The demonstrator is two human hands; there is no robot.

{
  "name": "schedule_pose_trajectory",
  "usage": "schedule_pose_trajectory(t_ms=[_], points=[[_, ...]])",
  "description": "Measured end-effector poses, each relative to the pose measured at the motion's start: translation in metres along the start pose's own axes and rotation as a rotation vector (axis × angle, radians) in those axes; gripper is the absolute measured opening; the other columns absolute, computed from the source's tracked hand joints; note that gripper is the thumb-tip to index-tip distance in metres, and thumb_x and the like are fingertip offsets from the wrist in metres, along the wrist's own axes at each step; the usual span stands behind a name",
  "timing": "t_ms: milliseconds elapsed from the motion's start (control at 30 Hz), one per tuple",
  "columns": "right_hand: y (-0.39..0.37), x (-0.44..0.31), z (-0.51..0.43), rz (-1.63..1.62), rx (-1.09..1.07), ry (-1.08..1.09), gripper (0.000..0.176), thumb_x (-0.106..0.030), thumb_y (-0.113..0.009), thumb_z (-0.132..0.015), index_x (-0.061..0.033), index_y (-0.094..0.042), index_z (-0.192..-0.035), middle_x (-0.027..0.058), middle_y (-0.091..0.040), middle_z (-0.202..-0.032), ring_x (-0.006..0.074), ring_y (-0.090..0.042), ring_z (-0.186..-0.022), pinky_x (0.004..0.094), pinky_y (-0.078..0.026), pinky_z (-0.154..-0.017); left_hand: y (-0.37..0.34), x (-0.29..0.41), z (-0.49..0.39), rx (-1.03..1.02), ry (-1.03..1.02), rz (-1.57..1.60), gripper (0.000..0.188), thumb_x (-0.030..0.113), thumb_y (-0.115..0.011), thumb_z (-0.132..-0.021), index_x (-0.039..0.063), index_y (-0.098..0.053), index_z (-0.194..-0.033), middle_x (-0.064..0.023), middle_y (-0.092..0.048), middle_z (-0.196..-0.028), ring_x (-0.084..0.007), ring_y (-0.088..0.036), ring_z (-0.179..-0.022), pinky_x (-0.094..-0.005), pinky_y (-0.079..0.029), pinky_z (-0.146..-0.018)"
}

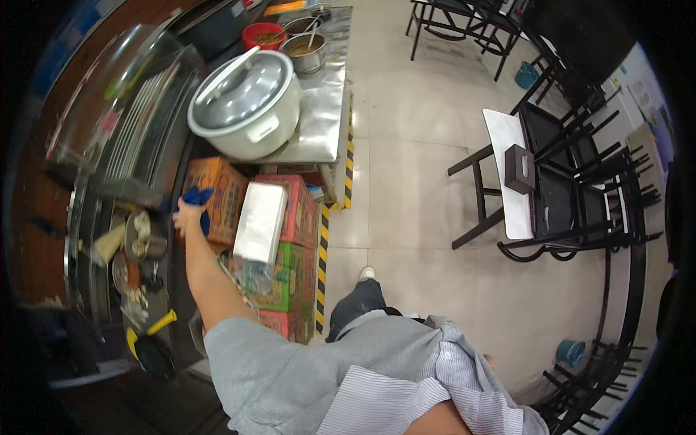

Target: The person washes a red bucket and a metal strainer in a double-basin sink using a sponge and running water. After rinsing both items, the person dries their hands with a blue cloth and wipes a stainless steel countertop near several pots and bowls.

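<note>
My left hand (189, 213) reaches out to the left and grips a dark blue cloth (197, 200), beside an orange cardboard box (222, 198). A large white rice cooker (260, 128) with a glass lid stands on the steel table (321, 122) beyond it. To the right of the cloth, a white plastic-wrapped pack (262, 223) lies on stacked cardboard boxes. My right hand is hardly in view: only a small bit of skin (489, 361) shows past the grey shirt at the lower right, and its fingers cannot be made out.
A metal pot (145, 235), a jar and a yellow-handled tool (162, 322) sit on the left counter. Behind them is a clear display case (130, 103). Pots and a red bowl (263, 36) stand at the table's far end. Black chairs rest on a white table (508, 179) at right.
</note>
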State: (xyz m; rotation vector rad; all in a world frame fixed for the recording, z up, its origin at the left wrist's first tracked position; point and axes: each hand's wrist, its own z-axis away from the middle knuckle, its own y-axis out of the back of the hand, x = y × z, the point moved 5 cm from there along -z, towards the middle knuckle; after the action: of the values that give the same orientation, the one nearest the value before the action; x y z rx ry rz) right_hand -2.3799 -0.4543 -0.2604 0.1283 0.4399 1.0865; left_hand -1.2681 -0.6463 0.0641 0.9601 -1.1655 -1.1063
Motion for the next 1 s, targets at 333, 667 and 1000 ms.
schedule_pose_trajectory(t_ms=[333,667,1000], points=[[-0.265,-0.24,0.084,0.729,-0.171,0.121,0.018,-0.017,-0.055,-0.083,-0.0087,-0.055,-0.1,0.0077,-0.064,-0.078,0.0177,-0.063,-0.061,0.03,-0.048,-0.051,-0.014,-0.006,-0.036,0.157,0.038,0.076,0.035,0.027,-0.068,-0.069,0.023,-0.056,-0.102,-0.0112,-0.06,-0.109,-0.0326,-0.056,-0.102,-0.0451,-0.046,-0.081],[-0.614,-0.535,0.074,0.949,-0.615,0.368,0.021,-0.023,-0.055,-0.085,-0.0092,-0.057,-0.101,0.0041,-0.063,-0.075,0.0141,-0.06,-0.059,0.0271,-0.047,-0.054,-0.058,0.019,0.181,-0.273,0.117,1.401,0.037,0.012,-0.062,-0.072,0.007,-0.053,-0.108,-0.0071,-0.058,-0.092,-0.0205,-0.059,-0.081,-0.0332,-0.051,-0.073],[-0.93,-0.628,0.417,1.191,-1.575,0.026,0.054,-0.048,-0.045,-0.091,-0.0222,-0.035,-0.136,0.0092,-0.043,-0.133,0.0296,-0.05,-0.113,0.0498,-0.046,-0.085,-0.195,0.418,0.297,-0.917,0.114,1.654,0.054,0.011,-0.063,-0.068,0.008,-0.048,-0.121,-0.0099,-0.053,-0.117,-0.025,-0.054,-0.106,-0.0385,-0.045,-0.092]])
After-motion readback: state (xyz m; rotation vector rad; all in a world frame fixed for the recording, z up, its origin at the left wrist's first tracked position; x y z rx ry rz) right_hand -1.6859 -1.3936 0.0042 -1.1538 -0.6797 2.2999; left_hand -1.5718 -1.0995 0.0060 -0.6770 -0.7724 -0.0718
